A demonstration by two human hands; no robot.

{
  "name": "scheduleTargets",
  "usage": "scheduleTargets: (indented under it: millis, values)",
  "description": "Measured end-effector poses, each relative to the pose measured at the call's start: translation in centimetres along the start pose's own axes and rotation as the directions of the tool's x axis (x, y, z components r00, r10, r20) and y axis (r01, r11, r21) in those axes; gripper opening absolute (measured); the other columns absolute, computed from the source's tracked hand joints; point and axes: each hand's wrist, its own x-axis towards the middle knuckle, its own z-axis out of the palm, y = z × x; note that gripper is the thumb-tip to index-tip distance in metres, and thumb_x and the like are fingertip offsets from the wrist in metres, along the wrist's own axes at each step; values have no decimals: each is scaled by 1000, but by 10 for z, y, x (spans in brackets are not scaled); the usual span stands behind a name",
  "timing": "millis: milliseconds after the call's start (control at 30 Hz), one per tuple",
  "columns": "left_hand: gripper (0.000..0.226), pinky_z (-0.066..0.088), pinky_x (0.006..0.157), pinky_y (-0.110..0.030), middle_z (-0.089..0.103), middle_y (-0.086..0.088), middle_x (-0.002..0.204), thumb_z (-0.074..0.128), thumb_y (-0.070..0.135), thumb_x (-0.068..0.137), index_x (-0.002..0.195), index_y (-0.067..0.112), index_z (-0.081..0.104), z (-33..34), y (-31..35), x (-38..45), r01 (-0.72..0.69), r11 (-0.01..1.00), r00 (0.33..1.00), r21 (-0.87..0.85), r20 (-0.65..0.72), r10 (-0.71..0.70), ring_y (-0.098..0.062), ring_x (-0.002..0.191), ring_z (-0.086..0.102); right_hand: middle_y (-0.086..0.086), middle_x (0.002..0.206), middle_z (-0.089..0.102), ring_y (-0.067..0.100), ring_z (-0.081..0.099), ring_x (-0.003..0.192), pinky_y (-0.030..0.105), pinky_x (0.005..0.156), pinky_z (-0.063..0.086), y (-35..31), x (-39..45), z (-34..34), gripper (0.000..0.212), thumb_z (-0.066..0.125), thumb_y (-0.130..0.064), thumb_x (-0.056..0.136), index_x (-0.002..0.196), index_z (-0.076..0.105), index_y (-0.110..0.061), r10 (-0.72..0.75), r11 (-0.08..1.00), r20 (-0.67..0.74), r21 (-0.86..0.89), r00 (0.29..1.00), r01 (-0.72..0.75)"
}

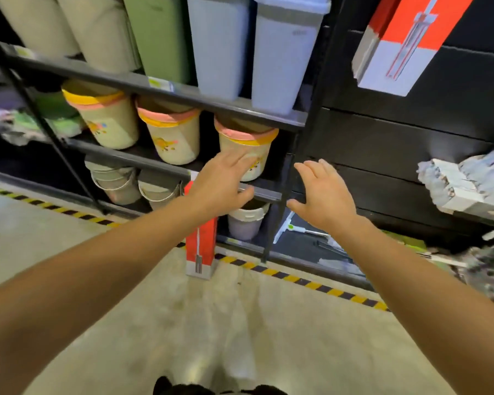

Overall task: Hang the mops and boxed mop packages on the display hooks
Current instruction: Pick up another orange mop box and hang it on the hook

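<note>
A red and white boxed mop package (pixel 199 252) stands upright on the floor, leaning against the shelf front. My left hand (pixel 221 183) is open just above its top end, fingers spread, holding nothing. To the right of it my right hand (pixel 324 195) is open too, palm down and empty. Another red and white boxed mop package (pixel 402 44) hangs on the black display wall at the upper right. A white and green flat mop (pixel 290 228) lies low at the wall's foot.
Black shelves (pixel 183 92) on the left hold tall bins (pixel 283 58) and small buckets (pixel 171 135). Grey mop heads (pixel 465 181) stick out from the black wall at right. Yellow and black tape (pixel 305 280) marks the concrete floor along the shelf base.
</note>
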Motion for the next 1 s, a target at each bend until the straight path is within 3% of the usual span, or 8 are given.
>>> scheduleTargets:
  millis: [133, 333, 500, 667, 833, 1000]
  values:
    - [69, 31, 116, -45, 37, -10, 156, 65, 38, 88, 148, 15, 42, -2, -66, -45, 46, 998, 997, -45, 66, -43, -30, 143, 33, 6, 162, 31, 31, 20, 152, 41, 124, 16, -73, 13, 41, 82, 66, -47, 92, 157, 28, -16, 22, 997, 36, 72, 999, -25]
    - [67, 30, 114, -44, 40, -12, 154, 68, 34, 87, 147, 14, 43, 0, -161, -85, 102, 992, 987, -78, 134, -91, -33, 141, 35, 8, 153, 43, 31, 32, 145, 40, 122, 21, -157, 42, 90, 77, 71, -42, 87, 151, 39, -12, 28, 988, 104, 150, 994, -43]
    - [64, 32, 114, -42, 41, -9, 154, 65, 36, 91, 147, 15, 43, 10, -217, -95, 183, 976, 972, -114, 173, -162, -27, 141, 35, 9, 157, 38, 32, 26, 148, 41, 121, 20, -195, 74, 126, 80, 71, -41, 89, 154, 35, -12, 39, 972, 180, 223, 983, -79]
    - [63, 38, 112, -51, 47, -11, 149, 68, 33, 89, 144, 11, 47, 41, -266, -76, 209, 970, 948, -123, 267, -171, -30, 138, 40, 9, 152, 43, 32, 34, 142, 44, 120, 27, -202, 122, 174, 73, 70, -39, 88, 150, 40, -14, 31, 949, 245, 296, 969, -106]
    - [60, 40, 110, -50, 51, -14, 145, 70, 28, 88, 142, 10, 50, 84, -304, -34, 262, 958, 910, -113, 359, -207, -34, 133, 45, 8, 145, 49, 30, 40, 136, 45, 115, 35, -194, 184, 224, 72, 71, -39, 87, 149, 41, -18, 43, 926, 323, 342, 946, -159]
    - [53, 43, 102, -44, 59, -16, 135, 72, 19, 86, 135, 5, 56, 130, -337, 14, 320, 941, 872, -108, 421, -248, -37, 124, 53, 10, 144, 49, 32, 39, 137, 42, 114, 32, -175, 246, 275, 70, 71, -39, 83, 145, 44, -18, 40, 913, 391, 361, 920, -193]
